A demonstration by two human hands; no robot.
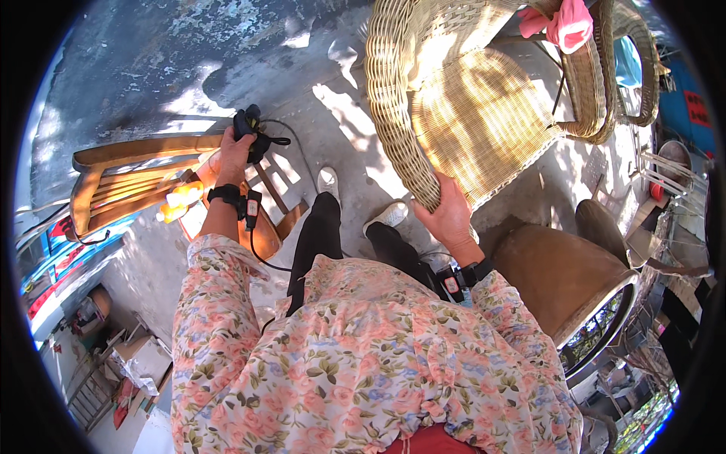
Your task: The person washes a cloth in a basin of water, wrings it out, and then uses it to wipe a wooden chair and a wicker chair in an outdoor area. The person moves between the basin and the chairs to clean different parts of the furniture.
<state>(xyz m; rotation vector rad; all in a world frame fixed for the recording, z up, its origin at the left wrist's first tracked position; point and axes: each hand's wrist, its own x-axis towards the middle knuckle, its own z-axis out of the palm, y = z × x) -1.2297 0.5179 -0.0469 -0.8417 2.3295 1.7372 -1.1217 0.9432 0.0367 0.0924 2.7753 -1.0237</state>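
Note:
My left hand point(233, 156) is closed around a black handheld device point(249, 126), whose exact kind is hard to make out. A strap loop sticks out from it, and a dark cord point(300, 150) curves down from beside it towards my shoe. Under that arm stands a brown wooden chair point(147, 147) with a slatted back, and a yellow-orange object point(184, 198) rests on it. My right hand point(448, 215) grips the front end of the rolled armrest of a wicker armchair point(476, 113). The woven seat is bare and lit by patches of sun.
Close to my right arm stands a big brown earthenware vat point(558, 272) with dark contents. Pink cloth point(567, 25) hangs on wicker furniture behind the armchair. Cardboard boxes point(139, 360) and clutter line the lower left. The concrete floor point(340, 136) spreads between the two chairs.

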